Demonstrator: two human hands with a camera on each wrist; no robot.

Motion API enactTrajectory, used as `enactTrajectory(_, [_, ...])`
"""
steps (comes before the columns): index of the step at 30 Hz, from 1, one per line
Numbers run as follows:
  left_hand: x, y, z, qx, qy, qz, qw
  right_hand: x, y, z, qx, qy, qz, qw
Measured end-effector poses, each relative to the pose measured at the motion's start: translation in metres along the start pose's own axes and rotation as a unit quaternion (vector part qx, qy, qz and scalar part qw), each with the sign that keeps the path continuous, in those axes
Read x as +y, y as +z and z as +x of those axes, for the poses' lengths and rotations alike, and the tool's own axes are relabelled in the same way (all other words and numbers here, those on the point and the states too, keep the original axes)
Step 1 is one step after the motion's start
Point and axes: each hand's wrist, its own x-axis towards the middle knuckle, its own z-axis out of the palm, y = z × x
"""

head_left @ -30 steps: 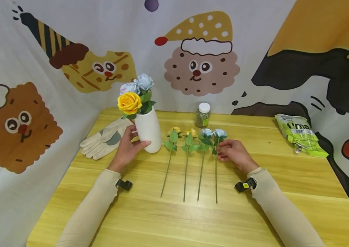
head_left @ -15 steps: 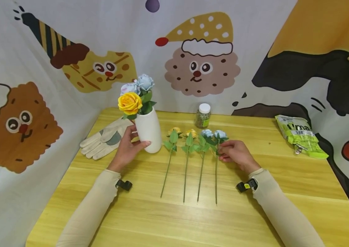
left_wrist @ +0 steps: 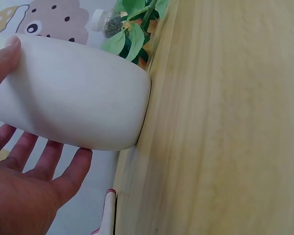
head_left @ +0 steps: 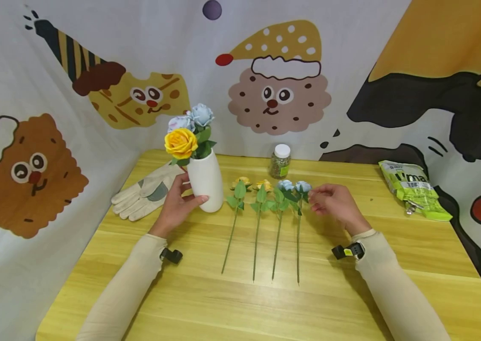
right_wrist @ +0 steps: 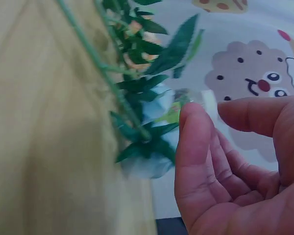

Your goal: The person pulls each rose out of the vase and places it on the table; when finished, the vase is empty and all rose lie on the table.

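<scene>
My left hand [head_left: 176, 206] grips a white vase [head_left: 205, 184] at the left, thumb on its near side and fingers along the other. A yellow rose [head_left: 181, 143] and two pale blue roses [head_left: 201, 114] stand in the vase, which tilts slightly. Several long-stemmed artificial roses lie side by side on the table: two yellow, then two blue. Just right of the outermost blue rose [head_left: 303, 186] is my right hand [head_left: 336, 203]. In the right wrist view, this hand's thumb and index finger are apart with nothing between them, beside the blue rose head [right_wrist: 147, 166].
A pair of pale work gloves [head_left: 146, 192] lies behind the left hand. A small jar [head_left: 280, 161] with a white lid stands behind the roses. The green snack bag [head_left: 415, 189] lies at the back right of the wooden table [head_left: 257, 312], before a cartoon-printed cloth.
My right hand has let go of the outermost blue rose and drawn back a little to the right. My left hand keeps its grip on the vase.
</scene>
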Motion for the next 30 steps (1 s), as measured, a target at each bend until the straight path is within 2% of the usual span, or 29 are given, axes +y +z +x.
enactTrajectory(9, [0.003,0.001,0.002,0.0,-0.015,-0.009,0.9999,-0.031,0.011,0.001,0.02,-0.074,-0.027,0.997])
enactTrajectory(15, [0.003,0.002,0.002,0.007,-0.016,-0.002,0.9998,-0.051,0.026,0.004,0.029,-0.119,-0.003,0.993])
enactTrajectory(22, [0.002,0.002,0.001,0.008,-0.015,0.006,0.9998,-0.075,0.044,0.004,0.029,-0.186,0.025,0.982])
enactTrajectory(30, [0.005,0.002,0.0,0.01,-0.025,0.007,0.9996,-0.103,0.07,0.002,0.022,-0.236,0.041,0.971])
